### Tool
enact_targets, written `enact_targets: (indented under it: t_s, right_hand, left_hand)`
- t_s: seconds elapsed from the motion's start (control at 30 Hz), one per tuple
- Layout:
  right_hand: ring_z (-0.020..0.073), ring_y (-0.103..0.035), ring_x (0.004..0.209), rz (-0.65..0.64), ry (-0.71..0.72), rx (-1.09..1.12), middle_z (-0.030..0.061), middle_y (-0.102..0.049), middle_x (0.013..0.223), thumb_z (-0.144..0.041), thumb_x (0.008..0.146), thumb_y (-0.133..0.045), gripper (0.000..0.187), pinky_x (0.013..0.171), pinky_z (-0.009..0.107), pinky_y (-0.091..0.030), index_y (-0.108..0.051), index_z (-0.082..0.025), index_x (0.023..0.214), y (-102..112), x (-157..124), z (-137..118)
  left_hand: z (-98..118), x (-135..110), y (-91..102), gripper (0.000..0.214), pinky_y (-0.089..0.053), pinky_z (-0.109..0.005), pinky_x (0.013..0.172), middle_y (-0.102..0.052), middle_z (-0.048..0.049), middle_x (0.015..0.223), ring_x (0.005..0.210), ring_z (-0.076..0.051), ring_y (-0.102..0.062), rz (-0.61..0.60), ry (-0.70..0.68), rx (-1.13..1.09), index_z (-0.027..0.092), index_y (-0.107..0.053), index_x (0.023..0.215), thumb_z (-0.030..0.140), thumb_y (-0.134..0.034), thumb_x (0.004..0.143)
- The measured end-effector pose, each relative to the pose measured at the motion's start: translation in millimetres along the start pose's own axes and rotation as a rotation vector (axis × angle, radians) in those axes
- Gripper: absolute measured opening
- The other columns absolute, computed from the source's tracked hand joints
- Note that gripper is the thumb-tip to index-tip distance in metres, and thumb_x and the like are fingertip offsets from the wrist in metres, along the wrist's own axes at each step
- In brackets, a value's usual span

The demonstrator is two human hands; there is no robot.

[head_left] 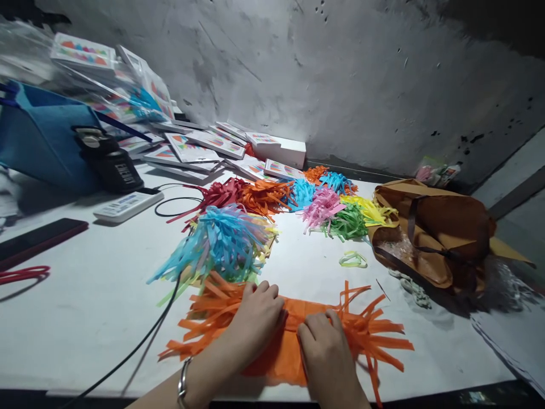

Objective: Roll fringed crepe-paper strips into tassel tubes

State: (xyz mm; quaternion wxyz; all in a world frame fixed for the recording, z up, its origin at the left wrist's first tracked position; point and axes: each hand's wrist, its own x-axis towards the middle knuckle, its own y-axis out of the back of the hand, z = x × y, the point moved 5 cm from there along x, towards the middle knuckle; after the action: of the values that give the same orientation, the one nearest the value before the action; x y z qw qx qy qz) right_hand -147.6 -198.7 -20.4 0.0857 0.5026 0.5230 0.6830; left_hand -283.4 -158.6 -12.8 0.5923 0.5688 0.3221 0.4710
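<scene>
An orange paper sheet (293,309) with fringes cut into both ends lies at the table's front edge. My left hand (255,318) presses down on its left half, fingers curled over the folded middle. My right hand (326,352) rests on its right half, fingertips on the same fold. Orange fringe strips (374,329) splay out to the right, and more spread to the left. Just behind sits a blue fringed paper bundle (223,241) on yellow strips.
Fringed bundles in red (217,196), orange, blue, pink (321,207), green and yellow lie mid-table. A brown paper bag (434,233) sits at right. Booklets (204,147), a blue bag (40,136), a white remote (128,205), a dark phone (38,238) and a black cable (140,341) lie at left.
</scene>
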Motion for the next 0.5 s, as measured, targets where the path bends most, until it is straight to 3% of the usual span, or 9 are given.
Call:
enact_targets:
  t_s: [0.07,0.17,0.23,0.33,0.5]
  right_hand:
    - [0.0178,-0.046,0.065,0.028,0.019,-0.006,-0.0006,-0.051,0.066,-0.001,0.09,-0.043,0.031,0.082,0.038,-0.037,-0.051,-0.021,0.067,0,0,1]
    - [0.0172,-0.048,0.067,0.02,-0.008,0.044,-0.0011,-0.052,0.068,-0.004,0.091,-0.045,0.028,0.083,0.037,-0.036,-0.051,-0.021,0.069,3,0,3]
    - [0.0179,-0.051,0.072,0.009,-0.038,0.098,-0.0006,-0.057,0.075,-0.008,0.091,-0.047,0.021,0.087,0.038,-0.036,-0.056,-0.021,0.078,5,1,2]
    - [0.0197,-0.051,0.073,0.011,-0.002,0.064,0.0015,-0.059,0.077,-0.007,0.091,-0.044,0.021,0.085,0.038,-0.036,-0.06,-0.02,0.088,6,4,-5]
    - [0.0185,-0.041,0.063,0.043,0.111,0.03,0.002,-0.049,0.065,-0.001,0.094,-0.03,0.04,0.075,0.035,-0.036,-0.053,-0.02,0.068,4,-4,-3]
  left_hand:
    - [-2,-3,1.2,0.009,-0.039,-0.053,0.09,-0.069,-0.0101,0.1,0.095,-0.031,-0.06,0.007,-0.02,-0.028,0.016,-0.068,0.09,0.023,-0.07,0.086]
    - [1,-10,1.5,0.023,-0.027,-0.056,0.107,-0.067,-0.0051,0.119,0.112,-0.029,-0.056,0.076,-0.138,-0.087,0.024,-0.065,0.1,0.024,-0.078,0.082]
    - [5,-15,1.0,0.012,-0.021,-0.051,0.111,-0.069,0.0003,0.11,0.108,-0.024,-0.056,0.159,-0.252,-0.127,0.026,-0.065,0.091,0.019,-0.074,0.087]
    - [9,-18,-1.9,0.017,-0.026,-0.045,0.107,-0.068,0.0021,0.091,0.092,-0.02,-0.055,0.215,-0.329,-0.159,0.023,-0.062,0.079,0.012,-0.071,0.088]
    - [3,-22,-4.8,0.022,-0.03,-0.041,0.095,-0.063,0.0042,0.078,0.081,-0.017,-0.052,0.181,-0.339,-0.199,0.021,-0.06,0.072,0.013,-0.071,0.088]
